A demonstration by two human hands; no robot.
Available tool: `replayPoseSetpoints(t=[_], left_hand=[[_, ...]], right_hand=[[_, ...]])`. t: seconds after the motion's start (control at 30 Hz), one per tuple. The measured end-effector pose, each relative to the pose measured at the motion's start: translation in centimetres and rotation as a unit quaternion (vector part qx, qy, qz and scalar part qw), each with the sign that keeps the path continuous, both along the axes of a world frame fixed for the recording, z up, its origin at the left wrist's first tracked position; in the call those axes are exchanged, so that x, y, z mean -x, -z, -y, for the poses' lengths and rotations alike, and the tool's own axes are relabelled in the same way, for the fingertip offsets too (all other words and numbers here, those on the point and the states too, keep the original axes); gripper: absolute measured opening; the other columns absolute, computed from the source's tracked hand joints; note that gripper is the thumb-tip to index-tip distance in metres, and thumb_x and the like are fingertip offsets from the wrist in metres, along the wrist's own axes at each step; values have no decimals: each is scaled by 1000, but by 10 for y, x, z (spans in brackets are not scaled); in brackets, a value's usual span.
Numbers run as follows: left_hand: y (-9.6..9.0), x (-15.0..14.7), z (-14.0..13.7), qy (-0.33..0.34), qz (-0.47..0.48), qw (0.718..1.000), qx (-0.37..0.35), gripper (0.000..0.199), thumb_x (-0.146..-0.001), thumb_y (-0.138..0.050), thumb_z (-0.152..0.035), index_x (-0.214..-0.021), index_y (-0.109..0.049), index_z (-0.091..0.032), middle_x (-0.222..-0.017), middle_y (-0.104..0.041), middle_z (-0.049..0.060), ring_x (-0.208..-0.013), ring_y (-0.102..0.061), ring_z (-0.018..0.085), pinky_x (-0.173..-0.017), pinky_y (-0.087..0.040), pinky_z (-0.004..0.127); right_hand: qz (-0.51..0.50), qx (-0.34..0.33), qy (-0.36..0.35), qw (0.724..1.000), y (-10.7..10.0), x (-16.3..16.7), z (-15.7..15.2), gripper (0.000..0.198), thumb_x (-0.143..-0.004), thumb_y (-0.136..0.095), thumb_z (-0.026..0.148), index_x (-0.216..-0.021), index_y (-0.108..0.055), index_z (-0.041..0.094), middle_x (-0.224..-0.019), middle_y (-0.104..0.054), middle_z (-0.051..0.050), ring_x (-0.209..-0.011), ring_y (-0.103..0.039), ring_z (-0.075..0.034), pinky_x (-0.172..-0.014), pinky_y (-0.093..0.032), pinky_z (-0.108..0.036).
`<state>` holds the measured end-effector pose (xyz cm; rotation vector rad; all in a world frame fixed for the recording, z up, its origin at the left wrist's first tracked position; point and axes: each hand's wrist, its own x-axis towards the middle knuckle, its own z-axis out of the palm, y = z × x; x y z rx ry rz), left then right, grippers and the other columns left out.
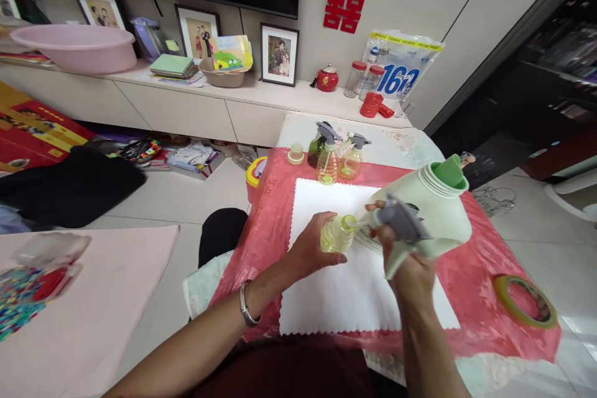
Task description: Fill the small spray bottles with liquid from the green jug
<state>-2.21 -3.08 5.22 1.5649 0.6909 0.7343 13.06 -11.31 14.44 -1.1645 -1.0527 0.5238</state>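
My left hand (310, 245) is wrapped around a small yellow-tinted clear bottle (336, 235), tilted with its mouth to the right. In my right hand (410, 261) is a grey spray head (403, 219), somewhat blurred. Its thin pale tube reaches the bottle's mouth; how far it goes inside I cannot tell. Just behind my right hand stands a large pale green jug (431, 205) with a green piece in its open mouth. A white scalloped mat (336, 305) lies beneath. Several spray bottles (328, 165) with grey heads stand at the far side, beside a pale green cap (295, 154).
A red plastic cover (261, 224) lies over the table. A roll of tape (526, 301) is at the right. Left is a pink table (107, 305) with colourful small pieces (21, 298). Behind, a white cabinet (181, 102) holds framed photos, a pink basin (88, 50) and jars.
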Motion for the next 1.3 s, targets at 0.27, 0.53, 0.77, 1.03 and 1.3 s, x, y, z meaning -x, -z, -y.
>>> replayPoseSetpoints(t=[0.27, 0.53, 0.77, 1.03, 1.3], left_hand=[[20, -9, -3, -25, 15, 999, -29, 88, -62, -92, -37, -135, -47, -22, -138, -56, 14, -127, -58, 35, -106, -50, 54], [17, -12, 1, -47, -27, 998, -22, 82, -60, -89, -26, -133, -50, -22, -133, -60, 13, -119, -61, 35, -100, -53, 52], [-30, 6, 12, -61, -11, 993, -97, 66, -74, -80, -30, -136, -56, -28, -139, -59, 10, -132, -54, 34, -111, -47, 53], [-54, 3, 13, -84, 58, 989, -106, 29, -99, -57, -37, -125, -67, -29, -124, -68, 7, -118, -64, 24, -103, -53, 39], [-47, -3, 10, -100, 56, 990, -80, 27, -90, -71, -35, -116, -70, -28, -115, -67, 6, -111, -64, 23, -99, -53, 38]], right_hand=[[161, 57, -15, 985, 35, 8, -12, 25, -96, -57, 28, -116, -69, 19, -116, -63, -6, -107, -61, -17, -93, -51, -29], [186, 51, -20, 981, 40, 13, -18, 30, -93, -50, 16, -118, -66, 19, -117, -61, -5, -109, -59, -15, -94, -49, -26], [208, 41, -16, 977, 39, 17, -16, 33, -92, -48, 12, -120, -63, 21, -115, -61, -4, -106, -58, -15, -90, -48, -25], [227, 20, 15, 974, 42, 18, -16, 34, -91, -50, 11, -119, -64, 22, -114, -61, -3, -105, -57, -15, -89, -48, -26], [230, -12, 67, 971, 52, 24, -15, 37, -82, -47, 6, -114, -61, 20, -109, -61, -3, -99, -58, -15, -85, -48, -26]])
